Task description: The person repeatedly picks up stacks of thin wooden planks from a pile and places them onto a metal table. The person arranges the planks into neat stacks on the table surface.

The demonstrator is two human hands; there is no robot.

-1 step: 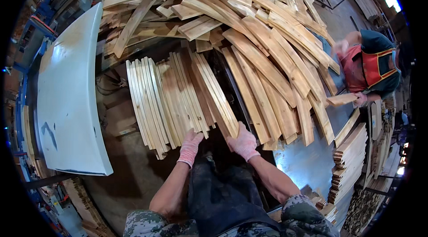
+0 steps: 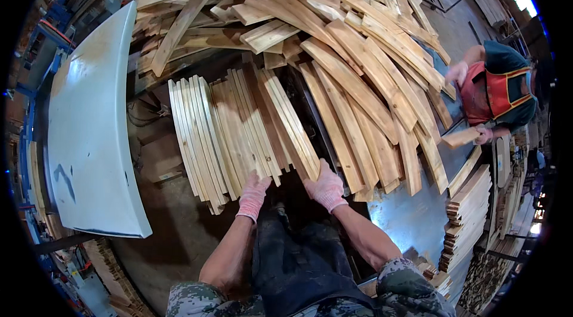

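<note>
A row of pale wooden slats (image 2: 197, 132), stood on edge side by side, lies in front of me. My left hand (image 2: 254, 195), in a pinkish work glove, closes on the near ends of slats at the row's right part. My right hand (image 2: 326, 189), gloved alike, grips the near end of a small bundle of slats (image 2: 289, 123). That bundle leans at a slant, separated from the rest of the row by a narrow dark gap. Its far end rests near the large heap. The fingertips of both hands are partly hidden by the wood.
A big heap of loose wooden boards (image 2: 382, 72) spreads ahead and right. A pale curved panel (image 2: 95, 132) stands left. At far right a co-worker in a red apron (image 2: 486, 93) holds a short board (image 2: 461, 137). A neat slat stack (image 2: 468, 215) sits on the metal table (image 2: 406, 212).
My hands and the slats keep almost the same place. The co-worker's upper hand has shifted slightly, and the short board in their other hand has moved a little.
</note>
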